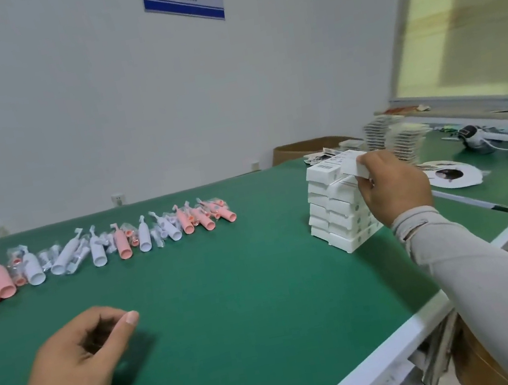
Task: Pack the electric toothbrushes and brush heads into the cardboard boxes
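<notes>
Progress is judged to be early: no toothbrush is seen inside a box, and the whole row of electric toothbrushes [102,246] is laid out unpacked along the far left of the green worktop [227,281]. Toothbrushes are catalogued as short hollow-ended handles in pink and white, lying on their sides, close together and partly overlapping, with small brush heads [47,257] in clear wrappers scattered among them. Cardboard boxes [339,211] are recorded as small, white and flat, stacked in a slightly uneven double pile at the right of the worktop, well apart from the toothbrushes; barcode labels are visible on the upper faces. One top box [351,166] is pinched at its end by the fingers [366,178] of the right hand [394,188] and held tilted, just above or on the pile; whether it is fully lifted cannot be told. Left hand [82,361] is held low over the near worktop, loosely curled, thumb extended, nothing gripped. Remaining work is judged to be opening boxes and filling each with a handle and heads. Further stacks of flat printed cards [402,139] are noted beyond the boxes.
</notes>
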`<move>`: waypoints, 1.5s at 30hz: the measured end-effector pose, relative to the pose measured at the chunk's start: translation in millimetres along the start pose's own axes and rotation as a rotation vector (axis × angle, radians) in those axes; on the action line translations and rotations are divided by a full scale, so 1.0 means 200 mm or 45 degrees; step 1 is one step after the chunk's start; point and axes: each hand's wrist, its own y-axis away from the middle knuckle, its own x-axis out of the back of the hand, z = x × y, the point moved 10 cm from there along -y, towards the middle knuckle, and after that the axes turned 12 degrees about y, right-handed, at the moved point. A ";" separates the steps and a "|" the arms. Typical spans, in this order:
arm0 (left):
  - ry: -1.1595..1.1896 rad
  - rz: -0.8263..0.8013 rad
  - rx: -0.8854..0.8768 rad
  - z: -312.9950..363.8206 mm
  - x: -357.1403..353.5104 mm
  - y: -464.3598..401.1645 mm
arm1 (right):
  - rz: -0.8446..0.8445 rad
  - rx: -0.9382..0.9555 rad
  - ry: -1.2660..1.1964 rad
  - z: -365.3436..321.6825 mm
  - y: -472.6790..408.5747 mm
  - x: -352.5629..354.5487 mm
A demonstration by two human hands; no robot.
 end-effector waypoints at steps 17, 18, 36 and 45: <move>0.004 -0.036 0.039 0.01 -0.01 0.01 | -0.395 0.217 -0.583 -0.53 0.39 -0.16; 0.008 -0.040 0.049 0.01 -0.01 0.01 | -0.564 0.347 -0.599 -0.64 0.46 -0.24; -0.091 -0.080 0.035 -0.03 -0.02 0.00 | -1.183 0.127 -0.512 -0.37 0.49 -0.81; -0.049 -0.069 0.088 0.04 -0.06 -0.02 | -1.014 0.091 -0.815 -0.63 0.40 -0.60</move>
